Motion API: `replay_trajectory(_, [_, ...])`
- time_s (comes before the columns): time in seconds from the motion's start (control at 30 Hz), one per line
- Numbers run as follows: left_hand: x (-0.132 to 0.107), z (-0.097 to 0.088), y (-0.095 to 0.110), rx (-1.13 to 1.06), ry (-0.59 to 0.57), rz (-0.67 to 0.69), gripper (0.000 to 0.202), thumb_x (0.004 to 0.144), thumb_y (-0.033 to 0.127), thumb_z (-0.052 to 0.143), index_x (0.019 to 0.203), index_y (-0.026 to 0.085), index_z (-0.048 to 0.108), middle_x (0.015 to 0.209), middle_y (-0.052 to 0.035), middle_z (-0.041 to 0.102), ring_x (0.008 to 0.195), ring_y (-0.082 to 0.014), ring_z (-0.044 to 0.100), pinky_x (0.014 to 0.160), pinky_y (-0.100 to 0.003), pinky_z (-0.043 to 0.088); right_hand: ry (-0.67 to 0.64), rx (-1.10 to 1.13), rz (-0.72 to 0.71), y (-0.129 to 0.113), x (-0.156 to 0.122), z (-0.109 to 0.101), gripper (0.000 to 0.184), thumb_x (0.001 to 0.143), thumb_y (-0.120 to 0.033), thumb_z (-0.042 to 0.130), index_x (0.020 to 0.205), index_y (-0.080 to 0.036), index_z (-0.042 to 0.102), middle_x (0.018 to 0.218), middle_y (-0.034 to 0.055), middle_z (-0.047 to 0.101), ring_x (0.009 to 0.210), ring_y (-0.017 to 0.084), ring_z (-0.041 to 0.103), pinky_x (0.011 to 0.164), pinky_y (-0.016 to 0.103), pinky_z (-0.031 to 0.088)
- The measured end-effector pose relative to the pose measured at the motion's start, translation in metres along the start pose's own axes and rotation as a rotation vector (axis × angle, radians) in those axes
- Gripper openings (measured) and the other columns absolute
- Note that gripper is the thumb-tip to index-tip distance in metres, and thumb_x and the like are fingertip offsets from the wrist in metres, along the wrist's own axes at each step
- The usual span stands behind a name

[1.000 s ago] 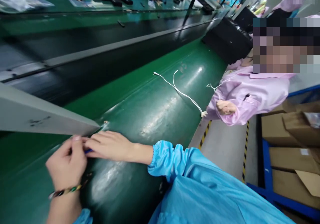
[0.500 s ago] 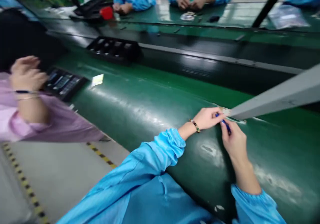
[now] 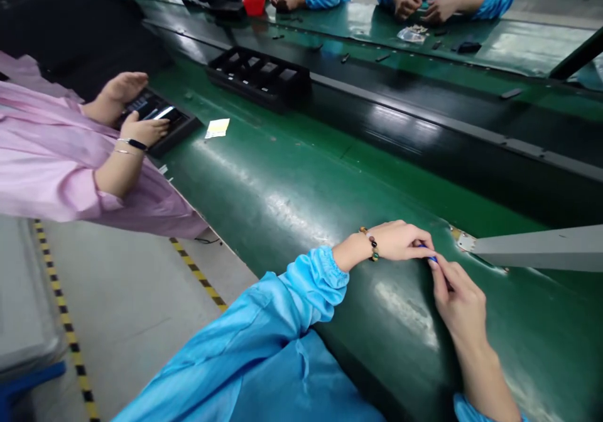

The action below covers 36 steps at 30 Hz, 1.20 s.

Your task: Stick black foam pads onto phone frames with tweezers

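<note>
Two hands meeting over one small blue object [image 3: 431, 258] on the green table [image 3: 292, 189], just beside the tip of a grey metal rail [image 3: 537, 248]. Left hand [image 3: 400, 241], beaded bracelet [image 3: 371, 247] at the wrist, fingers pinched closed on the object's near end; right hand [image 3: 459, 299], fingers closed on its other end from below. Object mostly hidden, only a sliver of blue showing; kind not determinable. Judged light and rigid, small enough to slip from a loose pinch on the glossy surface; best held at both ends, fingertip against thumb. Further left, a person in a pink sleeve [image 3: 51, 158] at a black tray [image 3: 160, 117]; a second black tray [image 3: 259, 73] beyond.
</note>
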<state>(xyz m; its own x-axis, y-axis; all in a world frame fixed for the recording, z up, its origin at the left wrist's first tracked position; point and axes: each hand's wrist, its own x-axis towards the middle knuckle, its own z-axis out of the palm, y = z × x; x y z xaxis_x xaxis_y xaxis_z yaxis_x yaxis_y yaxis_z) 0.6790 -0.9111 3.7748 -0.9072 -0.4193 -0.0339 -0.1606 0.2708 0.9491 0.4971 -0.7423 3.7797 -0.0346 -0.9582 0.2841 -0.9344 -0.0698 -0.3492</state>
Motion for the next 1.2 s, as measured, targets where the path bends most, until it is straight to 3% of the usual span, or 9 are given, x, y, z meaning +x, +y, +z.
replay_trajectory(0.1, [-0.005,-0.007,-0.005,-0.004,-0.027,0.022,0.033,0.108,0.047,0.061,0.123,0.022,0.078,0.113,-0.0038,0.083,0.102,-0.0168,0.076,0.090,-0.026,0.053,-0.010,-0.036,0.033,-0.003,0.000,-0.002,0.029,0.112,-0.034,0.060,0.128,-0.017,0.078,0.088,0.0031,0.073,0.069,0.013,0.064,0.065,0.025,0.045])
replay_trajectory(0.2, [-0.013,-0.026,-0.016,0.011,0.059,-0.031,0.035,0.106,0.045,0.063,0.126,0.020,0.078,0.113,-0.0050,0.083,0.102,-0.0165,0.076,0.093,-0.026,0.054,0.005,-0.066,0.090,-0.008,0.002,-0.005,0.033,0.112,-0.037,0.059,0.131,-0.018,0.078,0.087,0.0029,0.072,0.066,0.014,0.062,0.063,0.027,0.044])
replay_trajectory(0.33, [-0.030,-0.061,-0.032,0.155,0.351,-0.203,0.029,0.106,0.042,0.064,0.118,0.022,0.080,0.110,-0.0033,0.083,0.098,-0.0172,0.076,0.089,-0.029,0.054,0.068,-0.036,0.126,-0.007,0.004,-0.012,0.038,0.110,-0.041,0.062,0.135,-0.018,0.077,0.094,0.0064,0.074,0.074,0.018,0.064,0.075,0.031,0.051])
replay_trajectory(0.47, [-0.054,-0.092,-0.055,0.284,0.553,-0.291,0.022,0.104,0.037,0.065,0.109,0.022,0.080,0.106,-0.0038,0.083,0.094,-0.0178,0.075,0.086,-0.030,0.055,0.098,-0.081,0.145,0.005,-0.001,-0.018,0.044,0.108,-0.046,0.063,0.135,-0.016,0.078,0.099,0.0119,0.073,0.091,0.027,0.064,0.092,0.042,0.053])
replay_trajectory(0.7, [-0.111,-0.139,-0.119,0.282,1.060,-0.454,0.015,0.099,0.032,0.069,0.098,0.021,0.078,0.096,-0.0041,0.082,0.089,-0.0175,0.076,0.087,-0.029,0.059,0.126,-0.145,0.158,0.033,-0.011,-0.019,0.048,0.105,-0.053,0.065,0.129,-0.015,0.082,0.100,0.0136,0.071,0.090,0.029,0.061,0.093,0.046,0.050])
replay_trajectory(0.8, [-0.122,-0.157,-0.143,0.261,1.209,-0.536,0.014,0.098,0.030,0.067,0.094,0.019,0.075,0.092,-0.0052,0.081,0.084,-0.0171,0.075,0.084,-0.028,0.059,0.132,-0.150,0.149,0.035,-0.009,-0.016,0.047,0.105,-0.053,0.062,0.125,-0.015,0.082,0.099,0.0138,0.071,0.089,0.029,0.061,0.091,0.046,0.050])
replay_trajectory(1.0, [-0.131,-0.189,-0.174,0.347,1.299,-0.591,0.014,0.096,0.026,0.061,0.102,0.018,0.071,0.104,-0.0093,0.077,0.091,-0.0198,0.072,0.097,-0.033,0.058,0.158,-0.164,0.221,0.029,-0.008,-0.016,0.048,0.104,-0.053,0.063,0.128,-0.015,0.081,0.099,0.0140,0.071,0.093,0.030,0.061,0.092,0.047,0.052])
replay_trajectory(1.2, [-0.150,-0.228,-0.193,0.467,1.225,-0.623,0.013,0.090,0.027,0.066,0.100,0.020,0.071,0.117,-0.0158,0.070,0.115,-0.0315,0.065,0.113,-0.046,0.051,0.186,-0.171,0.254,0.030,-0.009,-0.016,0.047,0.103,-0.052,0.063,0.124,-0.014,0.081,0.099,0.0148,0.072,0.095,0.031,0.063,0.093,0.048,0.051])
